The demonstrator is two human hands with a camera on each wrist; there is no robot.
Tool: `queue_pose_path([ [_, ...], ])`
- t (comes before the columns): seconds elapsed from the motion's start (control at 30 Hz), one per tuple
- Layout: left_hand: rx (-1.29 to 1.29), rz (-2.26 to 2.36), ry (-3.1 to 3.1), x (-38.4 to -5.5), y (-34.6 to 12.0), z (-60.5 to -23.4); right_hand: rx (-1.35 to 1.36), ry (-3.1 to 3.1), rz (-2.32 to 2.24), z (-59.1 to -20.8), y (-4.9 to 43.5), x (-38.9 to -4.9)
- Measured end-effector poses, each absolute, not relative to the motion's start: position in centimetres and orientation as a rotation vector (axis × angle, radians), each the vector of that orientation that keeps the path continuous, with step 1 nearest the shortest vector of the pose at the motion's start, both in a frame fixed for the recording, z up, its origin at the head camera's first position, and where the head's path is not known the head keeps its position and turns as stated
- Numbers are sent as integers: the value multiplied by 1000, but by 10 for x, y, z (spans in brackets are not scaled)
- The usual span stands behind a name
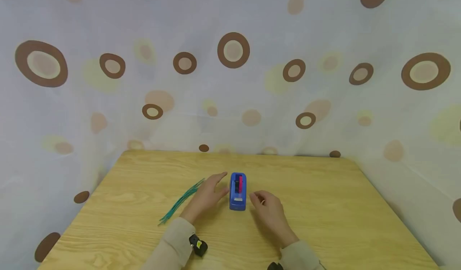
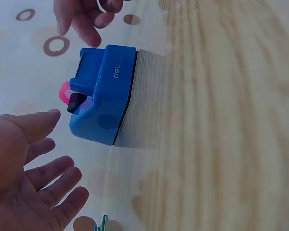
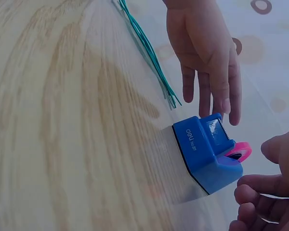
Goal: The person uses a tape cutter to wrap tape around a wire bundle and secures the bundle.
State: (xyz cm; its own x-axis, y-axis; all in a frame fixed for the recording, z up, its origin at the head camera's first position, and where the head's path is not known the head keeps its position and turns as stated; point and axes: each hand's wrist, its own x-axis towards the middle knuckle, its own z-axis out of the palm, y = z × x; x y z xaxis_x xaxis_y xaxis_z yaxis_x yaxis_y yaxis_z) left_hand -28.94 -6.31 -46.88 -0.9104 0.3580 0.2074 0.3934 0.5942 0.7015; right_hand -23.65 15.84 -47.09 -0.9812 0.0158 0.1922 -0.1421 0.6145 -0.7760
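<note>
A blue tape dispenser [image 1: 237, 203] with a pink reel [image 3: 243, 151] stands upright on the table between the two hands. My left hand [image 1: 209, 194] is just left of it, fingers extended and palm turned toward it. On the other side is my right hand [image 1: 269, 212], its fingers loosely bent and nothing held in them. In the left wrist view, the fingers of the left hand [image 2: 43, 178] are apart from the dispenser [image 2: 118, 86]. A bundle of thin green strands [image 1: 181, 200] lies beside the left hand, partly hidden behind it.
The wooden table [image 1: 342, 206] reaches back to a pale curtain [image 1: 230, 89] with brown and beige spots, which also hangs along both sides. A small black device [image 1: 198, 245] is strapped at the left wrist, over the beige sleeve.
</note>
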Motion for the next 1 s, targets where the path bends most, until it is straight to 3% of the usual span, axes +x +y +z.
queue_pose_path([
  [0.57, -588, -1335, -2810, -286, -56, -473, 146, -2633, 1475, -482, 150, -233],
  [1.0, -712, -1259, -2786, -292, -53, -473, 139, -2634, 1572, -484, 147, -241],
])
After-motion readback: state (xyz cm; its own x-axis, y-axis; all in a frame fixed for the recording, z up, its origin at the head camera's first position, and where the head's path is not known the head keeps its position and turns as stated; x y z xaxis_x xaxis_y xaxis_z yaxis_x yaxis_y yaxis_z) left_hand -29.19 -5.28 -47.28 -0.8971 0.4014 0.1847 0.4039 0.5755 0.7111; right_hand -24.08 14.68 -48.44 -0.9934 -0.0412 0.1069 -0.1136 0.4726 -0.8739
